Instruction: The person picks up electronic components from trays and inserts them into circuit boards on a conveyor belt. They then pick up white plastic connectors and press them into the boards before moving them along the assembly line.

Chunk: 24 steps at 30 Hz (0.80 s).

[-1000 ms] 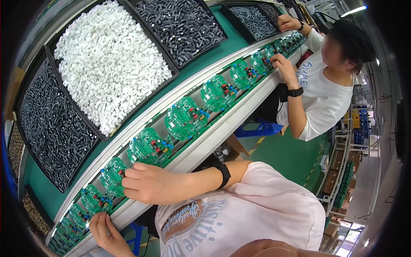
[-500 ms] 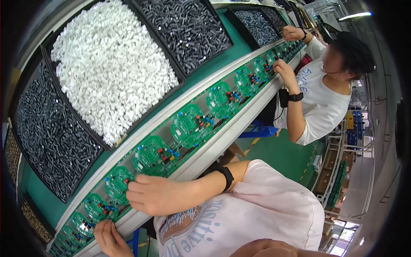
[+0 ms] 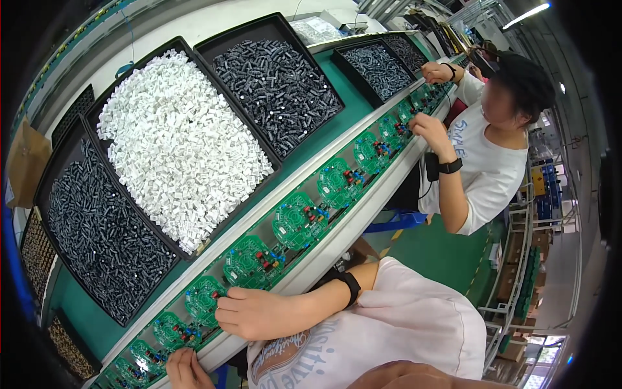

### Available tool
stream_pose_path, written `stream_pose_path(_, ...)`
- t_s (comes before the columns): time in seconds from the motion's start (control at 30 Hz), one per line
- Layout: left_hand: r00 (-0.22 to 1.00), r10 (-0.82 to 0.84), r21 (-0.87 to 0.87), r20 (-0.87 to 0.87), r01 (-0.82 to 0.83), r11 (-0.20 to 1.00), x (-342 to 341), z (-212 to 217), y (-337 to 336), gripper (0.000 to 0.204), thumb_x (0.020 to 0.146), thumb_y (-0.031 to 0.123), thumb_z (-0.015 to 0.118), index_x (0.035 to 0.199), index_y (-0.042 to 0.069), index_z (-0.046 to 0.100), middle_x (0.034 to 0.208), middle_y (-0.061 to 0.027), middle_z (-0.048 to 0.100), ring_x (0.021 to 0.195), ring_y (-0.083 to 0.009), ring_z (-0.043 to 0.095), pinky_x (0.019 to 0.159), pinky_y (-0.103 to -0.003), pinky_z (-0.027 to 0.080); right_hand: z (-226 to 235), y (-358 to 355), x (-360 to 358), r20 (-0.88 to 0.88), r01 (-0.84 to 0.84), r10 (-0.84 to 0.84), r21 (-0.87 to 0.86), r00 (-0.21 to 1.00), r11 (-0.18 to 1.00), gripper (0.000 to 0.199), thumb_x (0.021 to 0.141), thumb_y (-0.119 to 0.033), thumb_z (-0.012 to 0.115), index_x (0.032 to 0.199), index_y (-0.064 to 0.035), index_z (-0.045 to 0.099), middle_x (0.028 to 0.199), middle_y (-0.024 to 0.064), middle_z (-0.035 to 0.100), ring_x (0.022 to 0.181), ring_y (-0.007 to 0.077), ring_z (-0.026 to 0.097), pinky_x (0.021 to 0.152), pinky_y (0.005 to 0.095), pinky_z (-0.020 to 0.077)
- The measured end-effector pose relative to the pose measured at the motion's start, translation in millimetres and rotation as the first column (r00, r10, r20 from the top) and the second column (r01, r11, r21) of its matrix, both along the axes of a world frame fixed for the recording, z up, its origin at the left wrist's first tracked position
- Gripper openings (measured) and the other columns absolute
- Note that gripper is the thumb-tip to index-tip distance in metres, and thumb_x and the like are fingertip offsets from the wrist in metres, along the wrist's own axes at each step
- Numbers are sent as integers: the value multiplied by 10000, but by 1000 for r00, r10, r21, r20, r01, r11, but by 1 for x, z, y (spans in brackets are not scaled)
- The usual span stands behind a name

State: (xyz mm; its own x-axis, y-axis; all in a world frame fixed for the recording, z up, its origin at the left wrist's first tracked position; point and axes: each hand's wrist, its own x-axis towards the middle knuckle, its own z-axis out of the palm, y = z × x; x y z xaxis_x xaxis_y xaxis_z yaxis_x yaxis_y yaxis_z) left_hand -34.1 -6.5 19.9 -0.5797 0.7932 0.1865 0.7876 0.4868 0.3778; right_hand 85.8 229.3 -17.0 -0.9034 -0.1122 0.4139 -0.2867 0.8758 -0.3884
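My right hand (image 3: 256, 314), with a black band at the wrist, reaches over the rail to a green circuit board (image 3: 206, 299). Its fingers are curled together at a red part on the board's near edge; whatever they pinch is hidden. Lower left, my left hand (image 3: 186, 371) has its fingertips pressed together beside the small parts of another circuit board (image 3: 170, 329). Anything between those fingers cannot be made out. Several more such boards, carrying red, blue and black parts, form a row along the line, among them one circuit board (image 3: 253, 260) just past my right hand.
Beyond the rail (image 3: 324, 254) stand a tray of white connectors (image 3: 184, 149) and trays of black parts (image 3: 103, 233) (image 3: 275, 87). A smaller bin of tan parts (image 3: 70, 343) is at lower left. A co-worker (image 3: 483, 142) works with both hands over the line, upper right.
The whole view has shifted, so the scene sits lower and further right, showing more behind the trays. Both my hands stay at the same boards, with similar finger poses.
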Motion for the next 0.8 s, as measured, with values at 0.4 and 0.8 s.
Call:
stream_pose_path(0.4,996,26,-40,86,-23,999,22,1,33,84,904,-11,697,986,4,698,1012,-154,702,930,-342,672,830,-422,541,5,40,26,-29,47,-46,55,999,997,176,744,-176,624,880,-68,655,916,29,539,932,209,535,831,321,424)
stream_pose_path(0.8,999,0,35,54,-2,999,43,-2,71,153,834,-17,740,967,46,697,985,-118,708,882,-353,667,769,-430,540,10,87,46,62,-54,49,69,997,996,152,765,-148,638,897,-76,661,922,41,562,962,228,565,846,356,446)
